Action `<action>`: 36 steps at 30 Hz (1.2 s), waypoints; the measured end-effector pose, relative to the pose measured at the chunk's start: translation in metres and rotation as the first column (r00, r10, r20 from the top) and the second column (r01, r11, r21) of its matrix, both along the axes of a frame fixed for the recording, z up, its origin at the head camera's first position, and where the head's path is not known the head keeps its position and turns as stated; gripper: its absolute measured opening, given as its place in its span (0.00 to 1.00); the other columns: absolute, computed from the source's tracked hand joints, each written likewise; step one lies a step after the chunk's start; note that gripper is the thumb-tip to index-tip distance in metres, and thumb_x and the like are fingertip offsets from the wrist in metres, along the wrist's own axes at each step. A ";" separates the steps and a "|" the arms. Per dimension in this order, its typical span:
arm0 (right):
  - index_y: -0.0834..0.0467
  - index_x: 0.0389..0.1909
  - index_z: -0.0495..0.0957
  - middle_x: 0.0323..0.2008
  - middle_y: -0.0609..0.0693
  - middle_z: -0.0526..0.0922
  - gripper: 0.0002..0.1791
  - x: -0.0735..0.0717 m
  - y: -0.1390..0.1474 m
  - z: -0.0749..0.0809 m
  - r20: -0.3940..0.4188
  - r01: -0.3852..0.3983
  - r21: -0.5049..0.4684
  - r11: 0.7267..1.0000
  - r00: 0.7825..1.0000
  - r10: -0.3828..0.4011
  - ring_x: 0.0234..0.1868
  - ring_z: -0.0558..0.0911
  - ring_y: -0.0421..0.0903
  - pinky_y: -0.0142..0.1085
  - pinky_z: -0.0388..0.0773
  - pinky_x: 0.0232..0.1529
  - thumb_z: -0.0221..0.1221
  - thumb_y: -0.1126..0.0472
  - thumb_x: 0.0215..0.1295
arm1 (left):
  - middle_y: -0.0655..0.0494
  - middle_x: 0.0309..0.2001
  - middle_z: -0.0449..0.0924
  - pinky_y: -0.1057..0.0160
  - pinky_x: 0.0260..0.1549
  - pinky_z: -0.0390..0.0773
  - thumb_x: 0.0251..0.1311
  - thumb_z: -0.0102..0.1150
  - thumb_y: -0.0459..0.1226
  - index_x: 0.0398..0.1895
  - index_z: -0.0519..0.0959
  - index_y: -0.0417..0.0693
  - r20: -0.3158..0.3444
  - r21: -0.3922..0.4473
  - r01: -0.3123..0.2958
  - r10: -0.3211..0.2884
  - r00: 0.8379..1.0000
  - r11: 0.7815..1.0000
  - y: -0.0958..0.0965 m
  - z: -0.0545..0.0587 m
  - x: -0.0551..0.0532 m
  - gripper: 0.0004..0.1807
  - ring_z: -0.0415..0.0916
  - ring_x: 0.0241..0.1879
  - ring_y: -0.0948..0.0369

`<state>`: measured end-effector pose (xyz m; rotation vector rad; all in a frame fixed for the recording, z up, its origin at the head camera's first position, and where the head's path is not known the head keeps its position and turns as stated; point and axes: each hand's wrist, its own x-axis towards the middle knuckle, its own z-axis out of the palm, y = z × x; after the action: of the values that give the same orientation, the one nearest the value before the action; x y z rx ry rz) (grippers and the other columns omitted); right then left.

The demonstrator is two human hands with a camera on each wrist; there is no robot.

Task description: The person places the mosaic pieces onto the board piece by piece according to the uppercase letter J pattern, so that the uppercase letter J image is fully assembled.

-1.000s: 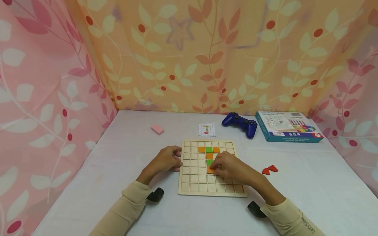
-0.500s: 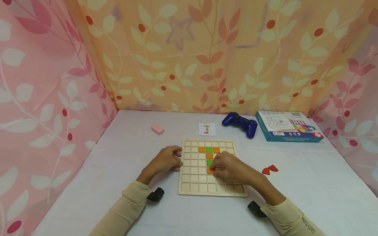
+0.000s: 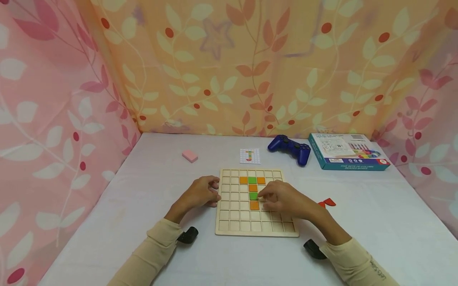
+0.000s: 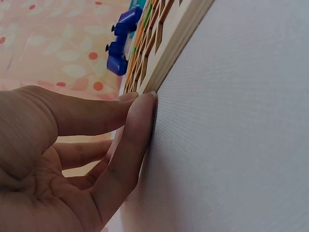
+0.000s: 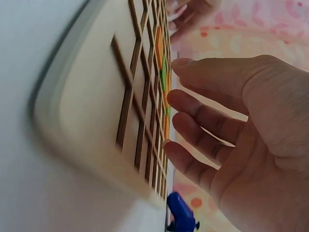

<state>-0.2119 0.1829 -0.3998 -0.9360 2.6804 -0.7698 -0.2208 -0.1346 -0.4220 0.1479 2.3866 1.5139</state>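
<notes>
A pale wooden grid board (image 3: 234,215) lies flat on the table. Orange tiles (image 3: 254,205) and green tiles (image 3: 252,180) in its cells form a T shape: a short row with a column below its middle. My left hand (image 3: 200,192) is at the board's left edge; in the left wrist view its thumb and a finger (image 4: 140,116) pinch the board's rim. Over the right part of the board is my right hand (image 3: 284,198), fingers loosely bent, nothing between them. Its fingertips (image 5: 181,99) are just off the tiles. Red pieces (image 3: 329,202) lie beyond the right wrist, partly hidden by it.
Behind the board lies a small card (image 3: 249,156) printed with a coloured grid figure. A blue game controller (image 3: 289,149) and a flat game box (image 3: 348,153) are at the back right. To the back left is a pink block (image 3: 190,155). Patterned curtains surround the table.
My right hand has let go of the lowest orange tile and lifted slightly away to the right, so the whole tile shows. The left hand stays at the board's edge.
</notes>
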 end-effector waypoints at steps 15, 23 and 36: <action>0.55 0.55 0.87 0.45 0.44 0.85 0.16 0.005 0.083 0.007 -0.049 0.203 0.037 0.979 0.978 -0.201 0.48 0.79 0.45 0.40 0.82 0.48 0.70 0.61 0.67 | 0.43 0.53 0.77 0.62 0.33 0.92 0.61 0.68 0.23 0.71 0.72 0.33 -0.001 0.013 0.000 0.000 1.000 1.000 -0.001 -0.001 -0.001 0.33 0.82 0.38 0.58; 0.56 0.55 0.87 0.46 0.47 0.86 0.17 0.012 0.124 0.011 -0.027 0.303 0.074 0.950 0.953 -0.301 0.49 0.80 0.49 0.31 0.83 0.42 0.71 0.60 0.67 | 0.44 0.53 0.77 0.62 0.33 0.91 0.61 0.68 0.22 0.71 0.73 0.33 0.004 0.001 -0.007 0.007 1.000 1.000 0.000 0.000 -0.001 0.33 0.82 0.37 0.58; 0.58 0.53 0.88 0.44 0.49 0.86 0.17 0.021 0.162 0.001 -0.096 0.354 0.125 0.927 0.934 -0.344 0.49 0.81 0.54 0.61 0.87 0.50 0.73 0.60 0.64 | 0.44 0.52 0.77 0.62 0.33 0.92 0.59 0.69 0.22 0.71 0.72 0.33 0.004 0.011 -0.006 0.006 1.000 1.000 -0.001 -0.001 -0.002 0.34 0.82 0.37 0.58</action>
<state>-0.1910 0.3448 -0.3986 -0.4644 2.9622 -0.6058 -0.2232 -0.1356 -0.4230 0.1405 2.3782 1.5293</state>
